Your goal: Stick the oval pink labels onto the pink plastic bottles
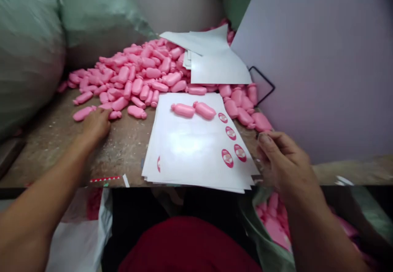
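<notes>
Head view: two bare hands at a worn brown worktop [125, 145], one at each side of a stack of white sheets [190, 153].
Left hand [97, 123]: palm down, fingers bent and lowered onto the near edge of a heap of pink pieces [138, 85]; how far they are parted, and whether they grip one, I cannot tell.
By the left fingers: one loose pink piece [82, 113] just left of them, another short pink piece [115, 115] just to their right, the heap beyond.
Right hand [285, 161]: fingers curled, thumb drawn in close to the index finger; whether anything is pinched there I cannot tell.
By the right fingertips: a plump pink piece [261, 121] lies just beyond them, at the end of a row running away to the left.
Between the hands: the stack, its corners fanned unevenly; near its far edge lie two pink pieces [193, 110], end to end.
Oval stickers [231, 133]: four, pink and white, on the stack's right side, near the right hand.
Beyond the stack: loose white sheets [219, 65], bent upward, on top of the heap.
Beyond the right hand: a black wire bracket [264, 83] against a large pale panel [325, 67].
Beyond the left hand: bulging green sacks [98, 14].
Below the right hand: an open sack [267, 243] with more pink inside.
Nearer than the left fingers: a red-and-white strip [105, 179] at the worktop's edge.
</notes>
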`<act>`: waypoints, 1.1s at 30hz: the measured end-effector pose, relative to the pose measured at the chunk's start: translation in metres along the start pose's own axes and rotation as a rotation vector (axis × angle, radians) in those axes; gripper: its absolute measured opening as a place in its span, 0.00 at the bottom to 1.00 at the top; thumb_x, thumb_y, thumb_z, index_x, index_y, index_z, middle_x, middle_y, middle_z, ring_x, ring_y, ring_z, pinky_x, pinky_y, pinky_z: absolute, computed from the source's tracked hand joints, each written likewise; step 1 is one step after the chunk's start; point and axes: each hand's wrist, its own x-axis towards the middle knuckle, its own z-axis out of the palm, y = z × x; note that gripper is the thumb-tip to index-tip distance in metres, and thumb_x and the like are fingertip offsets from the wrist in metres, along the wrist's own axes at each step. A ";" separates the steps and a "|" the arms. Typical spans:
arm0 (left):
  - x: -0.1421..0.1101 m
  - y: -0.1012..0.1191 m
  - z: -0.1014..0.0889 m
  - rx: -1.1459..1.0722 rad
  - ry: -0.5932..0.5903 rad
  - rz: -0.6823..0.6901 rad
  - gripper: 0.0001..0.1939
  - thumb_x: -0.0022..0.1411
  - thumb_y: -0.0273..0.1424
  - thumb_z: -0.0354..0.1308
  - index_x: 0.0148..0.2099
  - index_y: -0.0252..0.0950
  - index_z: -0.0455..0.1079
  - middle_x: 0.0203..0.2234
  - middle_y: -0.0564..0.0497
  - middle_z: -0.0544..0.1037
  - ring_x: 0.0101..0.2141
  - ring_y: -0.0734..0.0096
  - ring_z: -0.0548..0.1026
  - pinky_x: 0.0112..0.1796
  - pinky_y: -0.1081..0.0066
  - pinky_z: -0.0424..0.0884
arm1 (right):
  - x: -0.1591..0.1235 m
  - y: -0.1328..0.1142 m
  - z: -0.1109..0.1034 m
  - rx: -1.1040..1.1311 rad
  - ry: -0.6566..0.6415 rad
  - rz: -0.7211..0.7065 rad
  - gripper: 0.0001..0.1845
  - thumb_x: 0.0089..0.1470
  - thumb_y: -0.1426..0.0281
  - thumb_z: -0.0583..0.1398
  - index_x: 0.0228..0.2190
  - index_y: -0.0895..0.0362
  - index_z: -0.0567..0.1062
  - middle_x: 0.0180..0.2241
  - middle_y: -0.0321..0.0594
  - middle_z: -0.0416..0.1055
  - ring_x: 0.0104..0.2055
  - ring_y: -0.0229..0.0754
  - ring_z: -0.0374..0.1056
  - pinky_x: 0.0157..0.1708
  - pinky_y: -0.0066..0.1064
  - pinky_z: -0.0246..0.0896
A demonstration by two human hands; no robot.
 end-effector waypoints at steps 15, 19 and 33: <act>-0.100 0.138 0.046 -0.782 -0.338 0.143 0.12 0.58 0.36 0.63 0.43 0.37 0.73 0.37 0.49 0.79 0.39 0.64 0.74 0.43 0.66 0.68 | -0.009 0.000 0.023 -0.009 -0.195 0.121 0.18 0.55 0.51 0.62 0.31 0.53 0.71 0.22 0.31 0.64 0.22 0.35 0.57 0.21 0.28 0.49; -0.113 0.168 0.077 -0.772 -0.526 0.424 0.10 0.59 0.30 0.59 0.44 0.39 0.76 0.42 0.46 0.81 0.44 0.58 0.77 0.48 0.61 0.68 | -0.009 -0.005 0.015 -0.327 -0.240 -0.019 0.12 0.60 0.60 0.58 0.31 0.54 0.73 0.24 0.34 0.71 0.26 0.39 0.63 0.27 0.30 0.55; -0.114 0.150 0.084 -0.442 -0.537 0.680 0.20 0.53 0.26 0.61 0.48 0.44 0.79 0.56 0.42 0.77 0.59 0.40 0.68 0.56 0.42 0.60 | -0.006 -0.001 0.027 -0.895 -0.385 -0.280 0.07 0.63 0.69 0.56 0.36 0.56 0.75 0.35 0.41 0.82 0.34 0.47 0.74 0.35 0.37 0.46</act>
